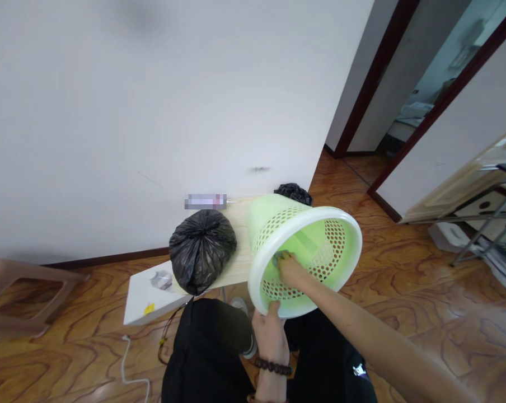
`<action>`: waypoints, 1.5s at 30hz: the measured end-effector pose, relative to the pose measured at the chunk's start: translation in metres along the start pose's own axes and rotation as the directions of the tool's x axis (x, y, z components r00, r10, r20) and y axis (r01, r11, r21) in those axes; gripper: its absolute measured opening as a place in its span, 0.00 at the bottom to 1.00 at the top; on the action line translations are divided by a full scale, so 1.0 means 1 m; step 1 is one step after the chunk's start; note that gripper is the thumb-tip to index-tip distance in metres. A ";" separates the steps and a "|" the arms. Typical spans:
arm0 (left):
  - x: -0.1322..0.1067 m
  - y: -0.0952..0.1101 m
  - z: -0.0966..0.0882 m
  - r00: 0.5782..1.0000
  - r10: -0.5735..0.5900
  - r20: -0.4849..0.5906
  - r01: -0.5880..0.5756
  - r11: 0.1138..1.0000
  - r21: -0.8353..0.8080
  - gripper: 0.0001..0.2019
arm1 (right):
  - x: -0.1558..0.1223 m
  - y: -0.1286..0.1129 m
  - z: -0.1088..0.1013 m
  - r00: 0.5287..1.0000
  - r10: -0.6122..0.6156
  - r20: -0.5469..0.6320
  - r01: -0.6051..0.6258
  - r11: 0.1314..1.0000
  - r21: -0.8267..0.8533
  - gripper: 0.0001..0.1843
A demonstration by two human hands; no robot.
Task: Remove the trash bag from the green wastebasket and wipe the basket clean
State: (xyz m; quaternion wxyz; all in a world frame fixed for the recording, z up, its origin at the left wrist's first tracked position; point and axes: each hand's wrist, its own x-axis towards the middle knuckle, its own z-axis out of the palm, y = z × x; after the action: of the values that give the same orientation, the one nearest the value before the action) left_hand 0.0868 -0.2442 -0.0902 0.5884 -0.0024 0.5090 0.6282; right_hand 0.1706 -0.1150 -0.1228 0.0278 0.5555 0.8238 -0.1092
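Observation:
A light green plastic wastebasket with a white rim and perforated sides lies tilted, its mouth turned toward me. My left hand is closed on the lower rim, thumb just inside. My right hand reaches into the basket against its inner wall. Its fingers are closed around a small greyish, cloth-like thing, mostly hidden by the hand. Left of the basket, a tied, full black garbage bag rests on a pale wooden board. Another black bag shows partly behind the basket.
A white box with a yellow label lies left of my knees. Beyond it stands a brown plastic stool. A white cable trails over the wooden floor. The wall rises right behind the board; a doorway opens at the right.

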 end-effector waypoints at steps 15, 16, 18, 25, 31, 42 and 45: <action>0.003 -0.010 0.007 1.000 0.012 0.011 -0.012 1.000 0.027 0.22 | -0.002 -0.012 0.006 0.992 -0.074 -0.101 0.120 0.804 0.583 0.19; 0.004 -0.011 0.007 1.000 0.017 0.007 -0.017 0.999 0.038 0.22 | -0.002 -0.011 0.004 0.991 -0.096 -0.097 0.134 0.807 0.576 0.18; 0.004 -0.012 0.007 1.000 0.016 0.002 -0.016 0.999 0.037 0.22 | -0.003 -0.005 0.001 0.990 -0.107 -0.095 0.142 0.823 0.550 0.17; 0.002 -0.004 0.008 1.000 -0.004 0.004 0.004 0.999 -0.035 0.26 | -0.008 0.019 -0.001 0.997 -0.050 -0.057 0.070 0.881 0.467 0.27; 0.000 -0.004 0.007 1.000 -0.012 -0.002 0.012 1.000 -0.012 0.24 | -0.008 0.021 -0.007 0.995 -0.062 -0.084 0.089 0.928 0.363 0.16; -0.002 -0.001 0.009 1.000 -0.016 -0.005 0.016 0.999 -0.036 0.25 | -0.006 0.024 0.001 0.973 -0.204 -0.107 0.229 0.907 0.352 0.23; -0.004 0.001 0.011 1.000 -0.004 0.004 0.004 0.998 -0.059 0.25 | -0.007 0.025 -0.002 0.991 -0.105 -0.089 0.129 0.933 0.337 0.23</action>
State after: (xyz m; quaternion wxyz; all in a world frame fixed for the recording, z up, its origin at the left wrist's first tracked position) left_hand 0.0943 -0.2394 -0.0822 0.5902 -0.0194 0.4893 0.6417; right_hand 0.1970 -0.1122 -0.1234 -0.1040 0.5053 0.8244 -0.2326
